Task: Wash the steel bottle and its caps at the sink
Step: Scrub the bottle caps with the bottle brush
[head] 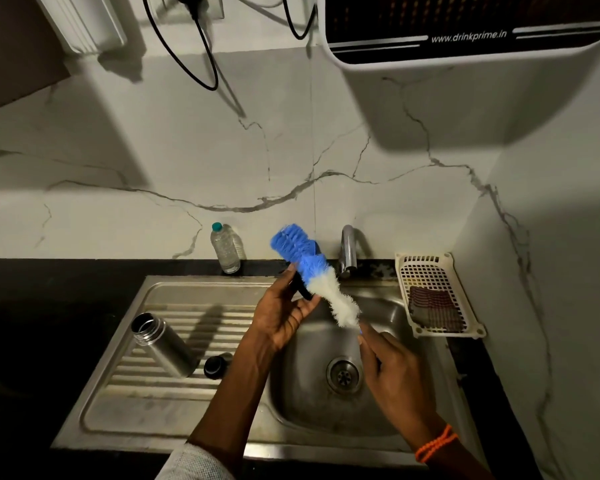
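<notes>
An open steel bottle [163, 344] stands on the ribbed drainboard of the sink [174, 417], left of the basin. A black cap [215, 367] lies just right of it. Over the basin, my left hand [281, 317] holds a small dark piece [302, 287], probably another cap, between thumb and fingers. A bottle brush [328, 291] with blue and white bristles lies against that piece. My right hand [392, 379] grips the brush's handle at its lower end; most of the handle is hidden in the hand.
The steel tap [349, 249] stands behind the basin; no water shows. A clear plastic bottle [226, 247] stands on the black counter by the wall. At the right, a white perforated basket [433, 294] holds a cloth. A water purifier [465, 26] hangs above.
</notes>
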